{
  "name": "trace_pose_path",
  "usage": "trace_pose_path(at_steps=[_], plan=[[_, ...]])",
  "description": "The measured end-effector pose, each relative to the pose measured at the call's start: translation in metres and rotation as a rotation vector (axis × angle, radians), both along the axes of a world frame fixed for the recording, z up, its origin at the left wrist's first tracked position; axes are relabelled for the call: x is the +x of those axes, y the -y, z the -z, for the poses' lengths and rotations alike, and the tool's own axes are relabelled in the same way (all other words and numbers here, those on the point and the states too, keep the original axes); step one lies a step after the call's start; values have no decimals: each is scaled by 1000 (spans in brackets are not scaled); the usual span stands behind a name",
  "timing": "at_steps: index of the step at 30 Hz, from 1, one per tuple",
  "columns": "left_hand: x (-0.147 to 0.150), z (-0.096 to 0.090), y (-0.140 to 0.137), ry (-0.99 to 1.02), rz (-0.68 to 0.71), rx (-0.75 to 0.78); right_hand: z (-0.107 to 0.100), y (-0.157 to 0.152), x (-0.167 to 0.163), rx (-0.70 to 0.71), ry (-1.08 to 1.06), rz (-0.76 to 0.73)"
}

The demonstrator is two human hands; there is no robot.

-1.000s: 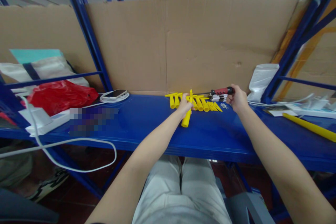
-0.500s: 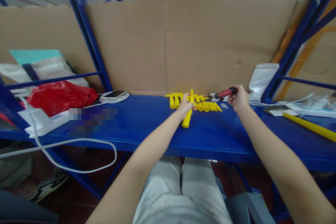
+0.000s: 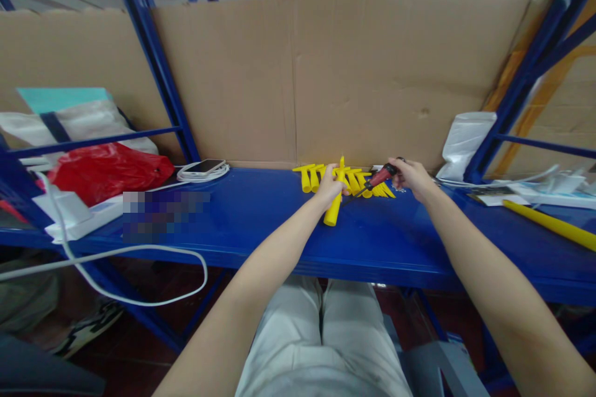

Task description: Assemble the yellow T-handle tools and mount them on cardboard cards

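Note:
My left hand [image 3: 332, 187] is closed around a yellow tube-shaped piece [image 3: 332, 213] with a thin pointed end sticking up. In my right hand [image 3: 410, 175] is a screwdriver [image 3: 383, 175] with a red and black handle, its shaft slanting down and left toward the held piece. Whether the tip touches that piece, I cannot tell. Behind and between my hands lies a row of similar yellow pieces [image 3: 305, 181], with several small flat yellow wedges [image 3: 385, 190] at its right end. Small metal bits [image 3: 399, 188], probably screws, lie partly hidden below my right hand.
On the blue bench [image 3: 261, 217], a phone [image 3: 207, 166] rests on a coiled white cable at the back. A red plastic bag [image 3: 109, 167] and a white power strip [image 3: 88, 223] are at left. To the right are a white pouch [image 3: 465, 146] and a long yellow tube [image 3: 554, 225].
My right hand has moved left and slightly down with the screwdriver, which now slants more steeply. My left hand and the yellow piece have barely moved.

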State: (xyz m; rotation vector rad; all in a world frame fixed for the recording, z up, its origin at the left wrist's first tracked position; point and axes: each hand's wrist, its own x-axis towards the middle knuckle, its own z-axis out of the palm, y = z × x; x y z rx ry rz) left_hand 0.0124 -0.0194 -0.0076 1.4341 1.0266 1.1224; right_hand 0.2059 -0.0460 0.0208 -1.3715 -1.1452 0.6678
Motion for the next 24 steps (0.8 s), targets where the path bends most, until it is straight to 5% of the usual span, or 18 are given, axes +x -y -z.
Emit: trace_pose_path(at_steps=[6, 9, 16, 24], plan=[[0, -3, 4, -14, -15, 13, 13, 1, 6, -300, 356, -477], [0, -1, 2, -25, -4, 40, 21, -1, 1, -353, 441, -597], [3, 4, -1, -121, 33, 101, 24, -4, -10, -319, 617, -573], [3, 3, 6, -156, 151, 147, 22, -11, -20, 74, 399, -316]])
